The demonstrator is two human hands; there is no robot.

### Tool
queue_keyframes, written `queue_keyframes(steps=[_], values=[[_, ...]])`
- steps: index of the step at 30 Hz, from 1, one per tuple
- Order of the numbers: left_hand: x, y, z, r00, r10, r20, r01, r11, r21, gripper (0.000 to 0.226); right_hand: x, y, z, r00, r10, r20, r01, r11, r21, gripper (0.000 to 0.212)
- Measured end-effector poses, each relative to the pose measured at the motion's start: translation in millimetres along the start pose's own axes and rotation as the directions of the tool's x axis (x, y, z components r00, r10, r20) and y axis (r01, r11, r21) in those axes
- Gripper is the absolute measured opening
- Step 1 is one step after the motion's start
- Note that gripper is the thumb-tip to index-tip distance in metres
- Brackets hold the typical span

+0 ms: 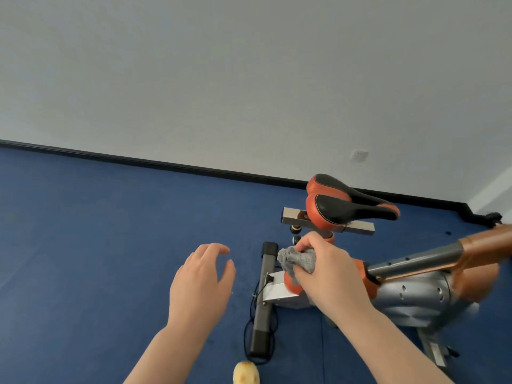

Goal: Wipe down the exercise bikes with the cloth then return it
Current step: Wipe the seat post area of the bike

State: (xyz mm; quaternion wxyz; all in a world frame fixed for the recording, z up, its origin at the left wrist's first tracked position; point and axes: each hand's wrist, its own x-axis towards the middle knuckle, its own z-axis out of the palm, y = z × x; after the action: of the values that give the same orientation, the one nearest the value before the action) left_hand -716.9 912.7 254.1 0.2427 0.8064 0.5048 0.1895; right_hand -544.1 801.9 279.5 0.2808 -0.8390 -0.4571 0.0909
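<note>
The right hand (pixel 329 268) has its fingers (pixel 306 246) curled tight round a bunched grey cloth (pixel 297 260), held against the orange frame of the bike (pixel 410 295) just below the seat post, under the saddle (pixel 349 202). The left hand (pixel 199 281) hovers apart over the blue floor (pixel 97 245), fingers spread and loosely bent, gripping nothing. My reading is that the wiping is under way, not finished: the cloth sits at the rear of the frame, low down near the rear stabiliser bar (pixel 263 306) and its cable. Nothing shows which parts have already been wiped; no streaks or damp patches can be made out on the saddle or the grey flywheel cover. Only one bike is in view, so any others are out of sight. The return of the cloth is plainly still to do, and its home spot is not visible. A small yellowish object (pixel 246 374) lies at the bottom edge, too unclear to name.
</note>
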Motion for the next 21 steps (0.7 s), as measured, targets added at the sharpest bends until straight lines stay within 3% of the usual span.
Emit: queue_keyframes(steps=[8,17,21], values=[[104.6,-16.8,-15.1,0.999,0.053,-0.001,-0.053,0.997,0.058,0.019,96.4,-26.1,35.6,1.000,0.013,0.009,-0.014,0.997,0.072,0.021],[225.4,-39.9,-12.6,1.000,0.016,0.009,-0.016,1.000,-0.016,0.017,213.6,-59.0,72.5,0.998,0.018,0.052,-0.019,0.999,0.032,0.021],[306.0,-51.2,-6.6,0.995,0.094,0.032,-0.093,0.996,-0.008,0.020,280.5,-69.5,95.8,0.996,0.086,0.029,-0.087,0.996,0.030,0.019]])
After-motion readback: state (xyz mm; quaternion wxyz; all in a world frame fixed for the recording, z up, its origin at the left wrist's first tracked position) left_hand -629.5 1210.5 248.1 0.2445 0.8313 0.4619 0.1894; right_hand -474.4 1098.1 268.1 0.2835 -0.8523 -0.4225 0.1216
